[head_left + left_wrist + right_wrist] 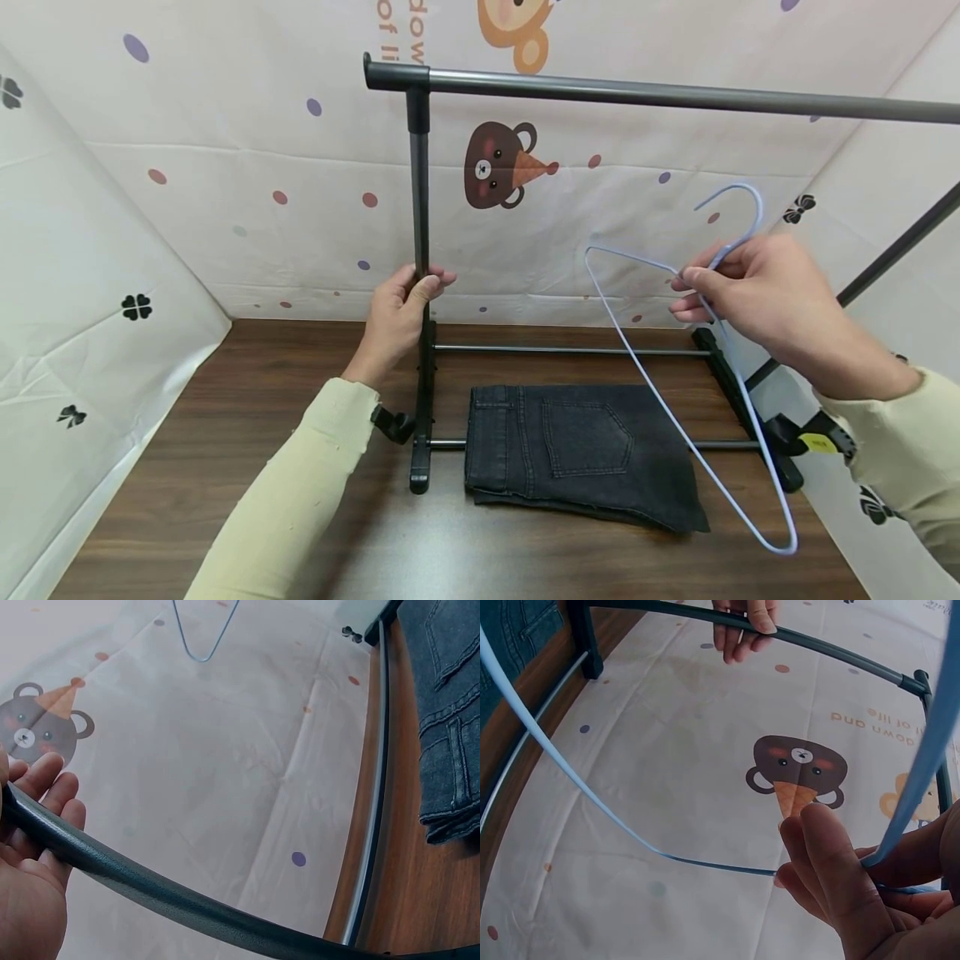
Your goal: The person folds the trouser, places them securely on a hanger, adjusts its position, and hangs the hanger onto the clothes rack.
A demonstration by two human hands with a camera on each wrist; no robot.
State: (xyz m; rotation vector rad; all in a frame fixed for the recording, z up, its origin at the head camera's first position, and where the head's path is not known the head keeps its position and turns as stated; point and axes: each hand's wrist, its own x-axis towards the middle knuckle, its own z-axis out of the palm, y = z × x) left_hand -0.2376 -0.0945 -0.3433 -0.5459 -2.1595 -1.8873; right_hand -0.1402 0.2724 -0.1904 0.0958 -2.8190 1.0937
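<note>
My left hand (397, 312) holds the dark upright post (420, 192) of a clothes rack, with the thumb in front and the fingers behind it. In the left wrist view that post (172, 901) runs across the palm. Between thumb and fingers my right hand (772, 296) pinches a light blue wire hanger (782, 550) just below its hook. The hanger tilts, its hook upward and one long corner hanging down in front of the folded dark jeans (585, 454). These jeans lie on the wooden surface, pocket side up.
The rack's top bar (675, 96) spans above both hands. Low crossbars (570, 350) join its feet near the surface, one partly covered by the jeans. A printed white sheet (300, 233) hangs behind and at the sides. The wooden tabletop (225, 467) extends left of the rack.
</note>
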